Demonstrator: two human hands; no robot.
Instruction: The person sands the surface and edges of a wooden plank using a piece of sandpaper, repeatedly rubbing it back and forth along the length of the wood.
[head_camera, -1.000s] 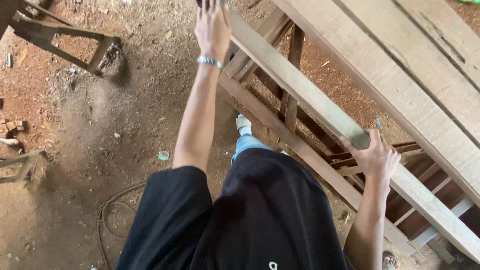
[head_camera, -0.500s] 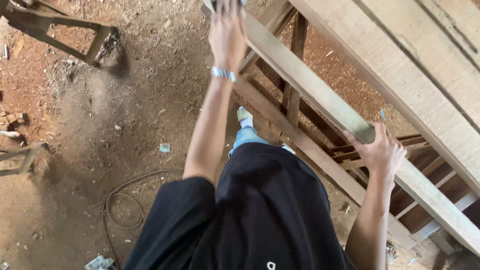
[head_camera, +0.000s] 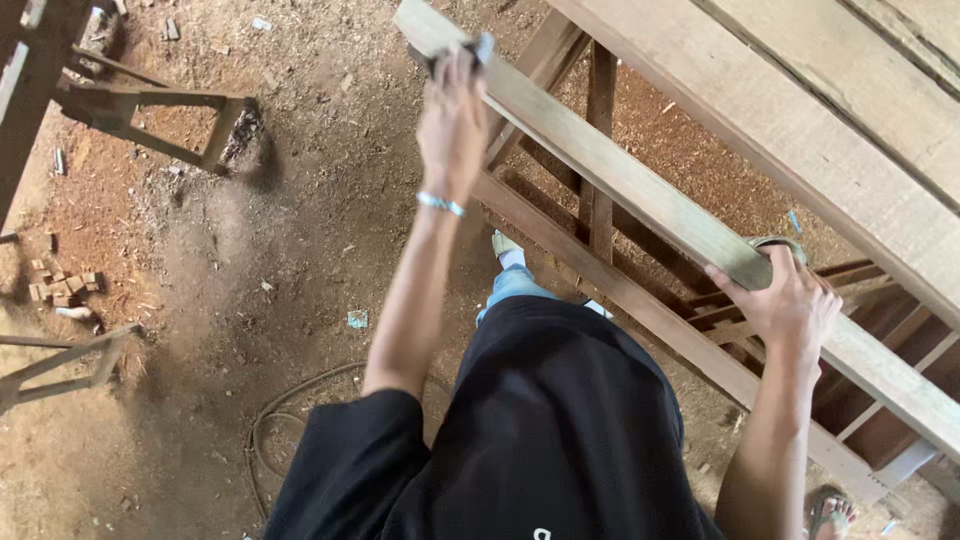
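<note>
— What are the fingers doing?

— The left hand (head_camera: 455, 125) is clenched around a small grey pad (head_camera: 462, 50), pressing it on the far end of a long pale wooden rail (head_camera: 640, 190). The right hand (head_camera: 790, 305) grips the same rail nearer by, fingers wrapped over its top edge with the thumb on the left side.

— How does that rail look?

— Light, planed timber with straight edges, running diagonally from far left to near right — the upper bar of a wooden frame. Under it lies a darker lower rail (head_camera: 620, 295), joined by an upright post (head_camera: 598, 150).

— And where does the pad sit against the fingers?

— It pokes out just beyond the fingertips, flat on the rail's end; most of it is hidden by the hand.

— Counts?

— Two hands, one pad, one bracelet (head_camera: 441, 204) on the left wrist. Wide planks (head_camera: 800, 110) lie to the right. On the dirt floor (head_camera: 250, 250) — one wooden stand (head_camera: 150, 125) far left, a coiled cable (head_camera: 285, 420) near, and small wood offcuts (head_camera: 62, 287) at the left.
</note>
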